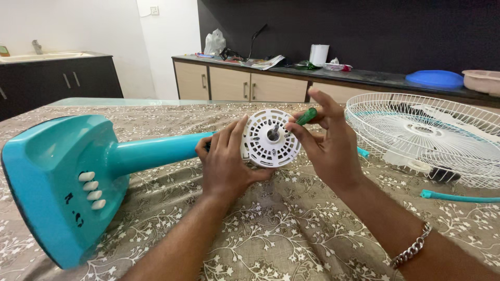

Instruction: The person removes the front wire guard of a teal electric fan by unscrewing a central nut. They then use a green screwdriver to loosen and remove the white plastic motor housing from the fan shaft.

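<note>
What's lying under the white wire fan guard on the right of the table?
Through the white wire guard you can see white fan blades and a dark object at its near edge, all on the patterned tablecloth. Whatever lies beneath the blades is hidden.

A fan stand (67,177) lies on its side on the counter (291,229), its base at the left and its pole running right to the motor housing (270,139) near the middle. The left hand (226,164) grips the housing from the left; the right hand (325,148) sits just right of it, holding a screwdriver (306,116) against its face. A fan guard (427,138) lies flat at the right. Behind stand cabinets (239,83), and a sink unit (52,73) at far left.
</note>
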